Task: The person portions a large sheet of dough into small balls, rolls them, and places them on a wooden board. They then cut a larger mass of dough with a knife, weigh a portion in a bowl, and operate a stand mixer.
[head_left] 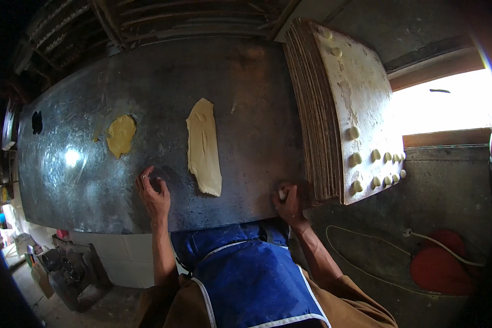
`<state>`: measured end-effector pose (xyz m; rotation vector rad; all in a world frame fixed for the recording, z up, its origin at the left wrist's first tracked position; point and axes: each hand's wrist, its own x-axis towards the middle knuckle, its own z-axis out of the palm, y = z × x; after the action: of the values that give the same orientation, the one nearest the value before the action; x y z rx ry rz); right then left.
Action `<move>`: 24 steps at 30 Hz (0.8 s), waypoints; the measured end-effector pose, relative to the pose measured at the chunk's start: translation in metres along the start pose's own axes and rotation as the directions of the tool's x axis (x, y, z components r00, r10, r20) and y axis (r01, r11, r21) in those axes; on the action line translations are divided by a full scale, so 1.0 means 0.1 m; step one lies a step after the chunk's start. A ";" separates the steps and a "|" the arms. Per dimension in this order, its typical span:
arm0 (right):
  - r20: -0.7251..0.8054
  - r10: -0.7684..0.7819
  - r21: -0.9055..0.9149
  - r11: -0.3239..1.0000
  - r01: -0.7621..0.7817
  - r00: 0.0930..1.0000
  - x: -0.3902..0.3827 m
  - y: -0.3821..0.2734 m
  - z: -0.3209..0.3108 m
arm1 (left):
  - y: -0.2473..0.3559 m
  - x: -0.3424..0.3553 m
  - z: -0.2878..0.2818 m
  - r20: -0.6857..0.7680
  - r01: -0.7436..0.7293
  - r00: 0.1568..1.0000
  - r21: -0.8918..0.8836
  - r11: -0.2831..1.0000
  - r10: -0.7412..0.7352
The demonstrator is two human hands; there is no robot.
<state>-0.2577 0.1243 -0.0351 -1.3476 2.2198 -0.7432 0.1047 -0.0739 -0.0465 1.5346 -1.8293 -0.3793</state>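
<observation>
A: Risks?
B: Right hand (290, 204) is just beside the board stack (311, 109); a bump could roll dough balls (356, 158) off. Dough strip (204, 150), mid-tabletop (257, 109), might stick if underfloured.
A: Grip?
B: Right: closed round a small pale piece (282, 194). Left hand (155, 194): half-open, fingers apart, nothing held.

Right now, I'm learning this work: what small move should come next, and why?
Perhaps the right hand should set the small pale lump it seems to hold on the whitish, worn board nearby, since similar round pieces already sit there with space left.
</observation>
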 end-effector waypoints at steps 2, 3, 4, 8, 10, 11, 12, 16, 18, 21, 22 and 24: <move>-0.010 -0.169 0.072 0.983 0.169 0.986 0.07 -0.37 -0.29 | -0.03 -0.02 -0.04 -0.023 -0.017 1.000 0.036 0.999 0.018; -0.026 -0.244 0.106 0.963 0.246 0.969 0.08 -0.51 -0.41 | -0.03 -0.03 -0.04 -0.024 -0.009 1.000 0.036 0.999 0.010; 0.035 -0.175 0.102 0.980 0.170 0.984 0.06 -0.49 -0.47 | -0.02 -0.03 -0.03 -0.027 -0.006 1.000 0.032 0.999 0.007; 0.118 -0.122 0.020 0.992 0.121 0.985 0.05 -0.48 -0.50 | -0.07 -0.02 -0.04 -0.021 -0.020 1.000 0.052 0.998 0.021; 0.087 -0.107 -0.037 0.993 0.110 0.990 0.00 -0.44 -0.33 | -0.05 -0.01 -0.03 -0.020 -0.037 0.999 0.063 0.997 0.038; 0.064 -0.046 -0.065 0.997 0.050 0.997 -0.05 -0.32 -0.20 | 0.01 0.02 0.01 -0.019 -0.053 0.998 0.056 0.997 0.054; 0.035 0.009 -0.098 0.995 -0.006 0.999 -0.07 -0.25 -0.13 | 0.04 0.02 0.01 -0.018 -0.019 1.000 0.032 0.999 0.020; 0.038 -0.281 -0.097 0.954 0.283 0.959 0.40 -0.91 -0.93 | -0.02 -0.06 0.01 -0.018 0.006 1.000 0.010 1.000 -0.006; -0.365 -0.659 -0.275 0.751 0.600 0.657 0.91 -1.36 -1.65 | -0.08 -0.05 -0.02 -0.014 -0.029 0.999 0.055 0.998 0.030; -0.612 -0.517 -0.333 0.855 0.398 0.599 1.43 -1.61 -2.50 | -0.10 -0.03 -0.03 -0.010 -0.069 0.998 0.048 0.997 0.069; -0.707 -0.453 -0.247 0.878 0.410 0.543 1.59 -1.69 -2.65 | -0.12 -0.04 -0.06 -0.002 -0.059 0.998 0.031 0.998 0.059; -0.762 -0.428 -0.241 0.884 0.402 0.486 1.75 -1.67 -2.74 | -0.19 -0.12 -0.10 0.009 -0.027 1.000 -0.006 1.000 0.027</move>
<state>-0.3903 -0.0370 0.2651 -1.8554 2.5260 -1.8302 0.1257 -0.0652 -0.0550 1.5051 -1.8526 -0.3784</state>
